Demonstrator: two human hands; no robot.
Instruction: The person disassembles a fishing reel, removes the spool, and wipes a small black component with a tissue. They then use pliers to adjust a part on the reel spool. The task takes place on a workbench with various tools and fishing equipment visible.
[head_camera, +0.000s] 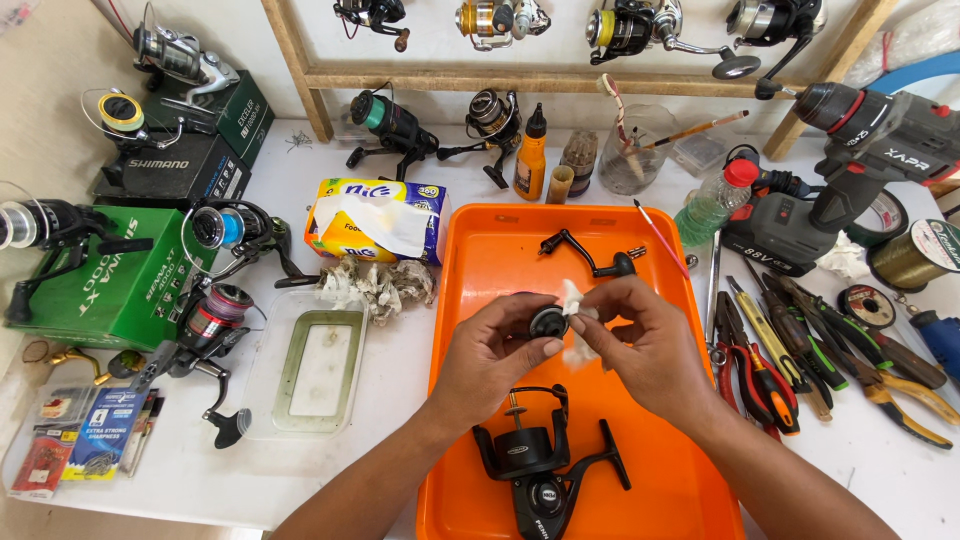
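Note:
Over the orange tray (480, 260), my left hand (490, 355) pinches a small black round reel part (548, 322). My right hand (640, 345) presses a piece of white tissue (572, 300) against that part. Below my hands, a black fishing reel body (535, 465) lies in the tray with its shaft pointing up. A black reel handle (595, 255) rests at the tray's far side.
A tissue pack (375, 220) and crumpled dirty tissue (375, 285) lie left of the tray, beside a clear lid (310, 375). Pliers and screwdrivers (800, 350) lie to the right, with a cordless drill (860, 140) behind. Several reels and boxes (120, 290) crowd the left.

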